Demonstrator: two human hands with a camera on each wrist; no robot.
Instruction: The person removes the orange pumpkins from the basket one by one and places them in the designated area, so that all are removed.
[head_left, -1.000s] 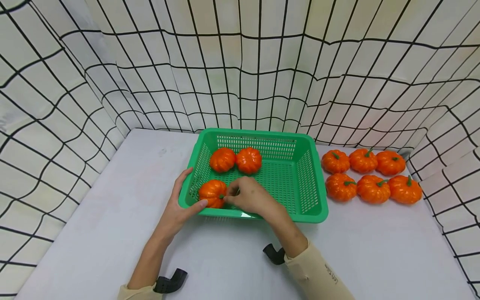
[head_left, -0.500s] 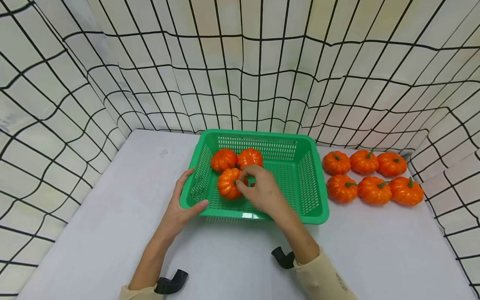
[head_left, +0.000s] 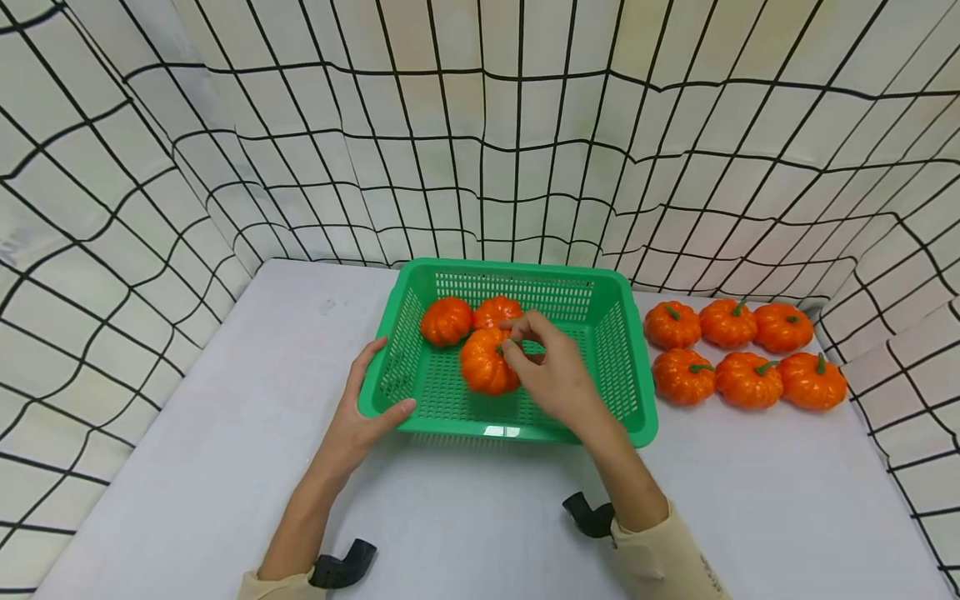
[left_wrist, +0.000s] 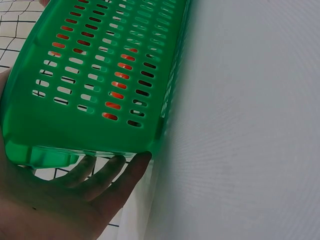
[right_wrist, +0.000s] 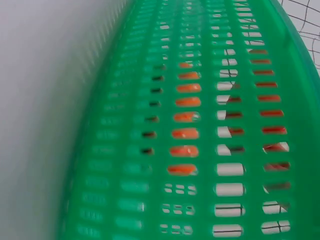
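A green slotted basket stands on the white table. Two orange toy pumpkins lie at its back left. My right hand reaches into the basket and pinches the green stem of a third pumpkin, held just in front of those two. My left hand grips the basket's front left corner, thumb on the rim. In the left wrist view its fingers curl under the basket rim. The right wrist view shows only the basket wall with orange behind the slots.
Several more orange pumpkins lie in two rows on the table right of the basket. A white curtain with a black grid closes in the table at the back and both sides.
My right hand has carried the pumpkin from the basket's front left corner back and to the right, up beside the other two. My left hand stayed on the basket corner.
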